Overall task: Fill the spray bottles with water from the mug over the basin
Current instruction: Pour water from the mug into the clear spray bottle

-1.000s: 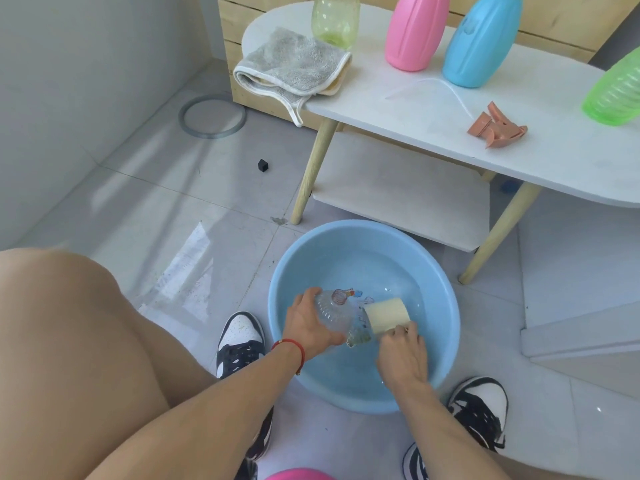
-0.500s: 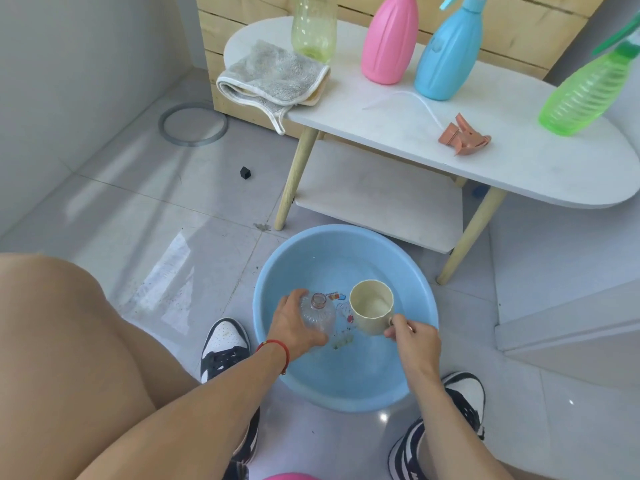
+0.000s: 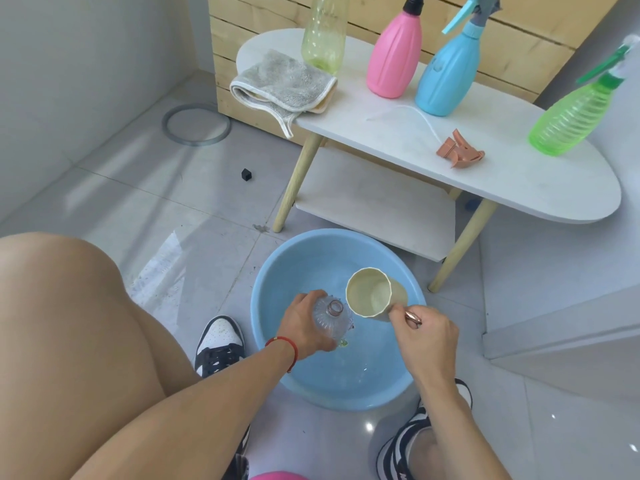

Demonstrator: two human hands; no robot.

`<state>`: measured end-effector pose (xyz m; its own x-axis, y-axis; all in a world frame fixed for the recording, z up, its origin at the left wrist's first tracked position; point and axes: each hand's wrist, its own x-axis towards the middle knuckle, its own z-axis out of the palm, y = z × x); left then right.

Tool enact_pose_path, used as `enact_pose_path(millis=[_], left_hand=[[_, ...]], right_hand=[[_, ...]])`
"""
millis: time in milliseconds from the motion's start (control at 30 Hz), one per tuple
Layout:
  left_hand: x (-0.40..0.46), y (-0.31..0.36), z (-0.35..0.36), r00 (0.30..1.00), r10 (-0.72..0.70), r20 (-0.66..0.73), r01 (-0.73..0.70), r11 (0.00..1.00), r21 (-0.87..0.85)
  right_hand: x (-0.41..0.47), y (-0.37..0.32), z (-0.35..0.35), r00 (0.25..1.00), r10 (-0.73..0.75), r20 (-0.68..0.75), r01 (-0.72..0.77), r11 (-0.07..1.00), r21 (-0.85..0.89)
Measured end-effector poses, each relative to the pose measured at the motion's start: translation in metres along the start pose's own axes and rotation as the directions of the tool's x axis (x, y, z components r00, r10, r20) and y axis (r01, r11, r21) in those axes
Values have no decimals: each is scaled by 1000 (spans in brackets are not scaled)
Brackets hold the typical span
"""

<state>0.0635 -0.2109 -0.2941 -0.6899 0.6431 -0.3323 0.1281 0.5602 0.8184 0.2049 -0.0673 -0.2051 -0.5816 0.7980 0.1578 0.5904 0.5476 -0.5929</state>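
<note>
Grey floor tiles (image 3: pixel 131 209) spread under me, and everything sits around the blue basin (image 3: pixel 263 306) between my two black-and-white sneakers (image 3: pixel 219 344). Over the basin's middle my left hand (image 3: pixel 304 323), with a red string on its wrist, has its fingers curled round the clear bottle (image 3: pixel 333 322), which stands upright with its open neck facing up at me. Just to the right of that neck, my right hand (image 3: pixel 427 336) pinches the metal handle of the cream mug (image 3: pixel 375 297); the mug is tilted with its mouth turned toward the bottle, its rim close beside the neck though I cannot tell if they touch. Behind the basin stands a white table (image 3: pixel 519 181) on wooden legs with a lower shelf. On its top, from the basin's far left to far right, lie a folded grey cloth (image 3: pixel 284 86), a yellow-green bottle (image 3: pixel 323 32) without a sprayer, a pink spray bottle (image 3: pixel 394 60), a blue spray bottle (image 3: pixel 448 76) and a green spray bottle (image 3: pixel 576 116). A loose terracotta spray head (image 3: pixel 459 154) with its thin tube lies on the tabletop nearer the basin. Far left of the table, a grey ring (image 3: pixel 196 124) and a small black cube (image 3: pixel 246 174) rest on the tiles.
</note>
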Motion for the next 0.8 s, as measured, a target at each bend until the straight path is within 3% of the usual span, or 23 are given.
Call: enact_pose_path(millis=[167, 367, 800], left_hand=[[0, 1, 0, 999, 29, 13, -29, 999, 20], [1, 2, 1, 999, 33, 0, -33, 999, 10], [0, -3, 1, 1000, 12, 8, -12, 1000, 7]], right_hand=[[0, 1, 6, 987, -163, 5, 163, 984, -67], [-2, 5, 14, 928, -360, -98, 349, 930, -115], [-1, 2, 6, 854, -482, -197, 469, 876, -110]])
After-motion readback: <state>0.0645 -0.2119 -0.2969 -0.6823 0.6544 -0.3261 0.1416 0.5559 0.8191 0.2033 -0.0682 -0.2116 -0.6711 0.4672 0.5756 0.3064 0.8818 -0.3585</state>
